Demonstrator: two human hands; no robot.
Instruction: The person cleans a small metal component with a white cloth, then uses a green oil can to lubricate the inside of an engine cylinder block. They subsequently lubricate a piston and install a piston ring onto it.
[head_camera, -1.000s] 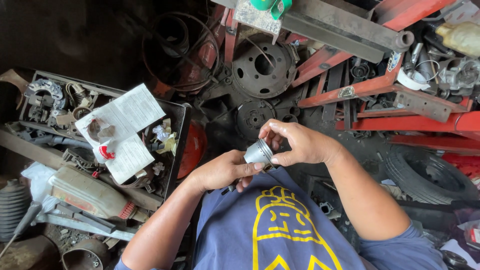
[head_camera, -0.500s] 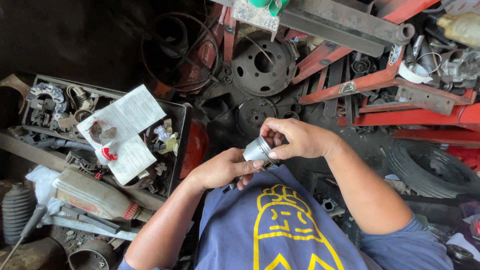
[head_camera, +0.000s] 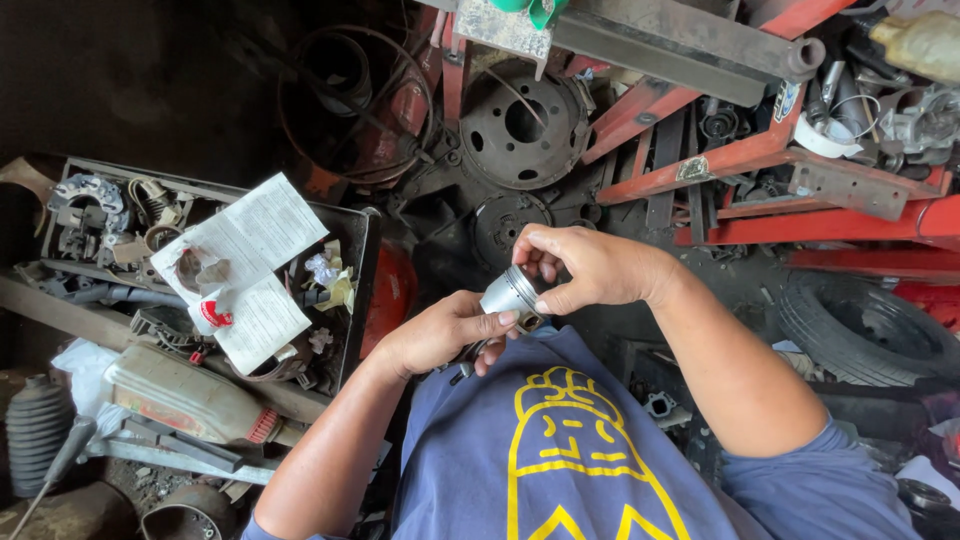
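Both my hands closed on silver piston (head_camera: 510, 292): left hand (head_camera: 435, 335) cradles below, right hand (head_camera: 590, 268) pinches above. Grip steady, turn gently, avoid dropping.

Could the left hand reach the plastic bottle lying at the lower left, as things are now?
Probably yes, but not at once. The left hand and the right hand both hold the small metal piston. The plastic bottle lies uncovered beside the left forearm, with nothing between them.
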